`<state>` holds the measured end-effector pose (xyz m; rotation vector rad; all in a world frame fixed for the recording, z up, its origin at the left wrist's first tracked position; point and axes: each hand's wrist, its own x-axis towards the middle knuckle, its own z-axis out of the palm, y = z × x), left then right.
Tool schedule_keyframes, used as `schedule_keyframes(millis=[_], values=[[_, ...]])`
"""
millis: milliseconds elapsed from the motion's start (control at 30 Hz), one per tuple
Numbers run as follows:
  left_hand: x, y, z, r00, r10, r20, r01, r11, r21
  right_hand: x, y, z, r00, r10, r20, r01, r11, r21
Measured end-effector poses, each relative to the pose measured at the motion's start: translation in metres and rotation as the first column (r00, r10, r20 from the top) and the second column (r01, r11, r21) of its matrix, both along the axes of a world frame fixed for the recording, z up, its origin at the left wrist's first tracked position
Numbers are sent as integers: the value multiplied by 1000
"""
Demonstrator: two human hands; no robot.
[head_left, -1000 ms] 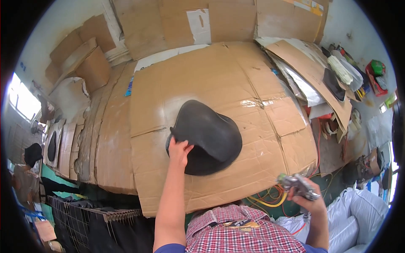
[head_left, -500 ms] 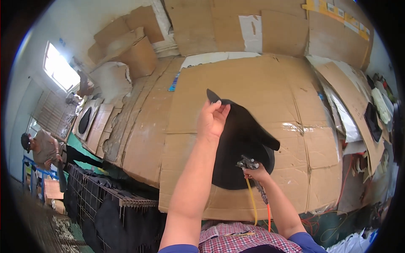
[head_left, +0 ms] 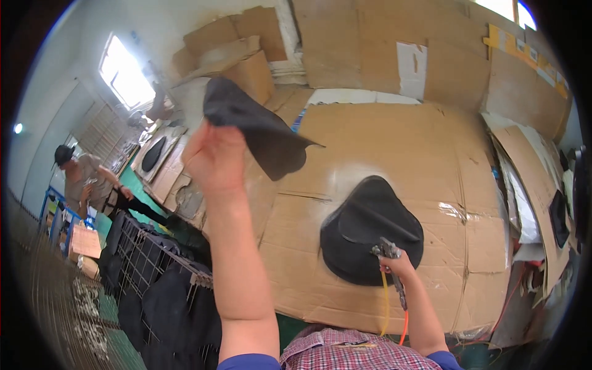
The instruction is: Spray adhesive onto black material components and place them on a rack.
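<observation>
My left hand point(head_left: 219, 154) is raised at the left, its fingers closed on the edge of a thin black sheet piece point(head_left: 256, 126). The piece hangs in the air, bent, its free end trailing right. In my right hand point(head_left: 398, 264) is a metal spray gun point(head_left: 390, 251) with a yellow and an orange hose running down from it. The gun is over the lower right of a stack of black rounded pieces point(head_left: 364, 237), which lies on a cardboard sheet point(head_left: 481, 246). One piece in the stack has a crease across it. The fingertips of my left hand are blurred.
At lower left stands a wire rack point(head_left: 154, 253) hung with black pieces. Beyond it a person point(head_left: 86, 179) stands beside a blue frame. Another black piece point(head_left: 153, 154) lies on cardboard at far left. More cardboard leans at the right, with one black piece point(head_left: 559, 219).
My left hand has lifted a black piece off the stack and carried it up and left. My right hand still holds the spray gun over the stack. The view has shifted left.
</observation>
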<state>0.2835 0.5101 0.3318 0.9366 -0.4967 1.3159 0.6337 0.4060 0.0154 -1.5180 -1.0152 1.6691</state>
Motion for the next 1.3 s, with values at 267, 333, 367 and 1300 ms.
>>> schedule_keyframes(millis=[267,333,367,1300], values=[[-105,-159,-17,617,743,-258,-785,604,-137,-36,-89,34,964,262,-42,-261,965,17],[-125,-180,-35,586,767,-261,-810,556,-186,-45,-108,24,975,224,14,-224,971,84],[-138,-194,-44,555,787,-268,-830,508,-229,-49,-112,20,982,179,58,-186,970,156],[-268,-391,-102,307,938,-163,-566,42,-824,-421,-40,314,752,407,518,-510,-138,849]])
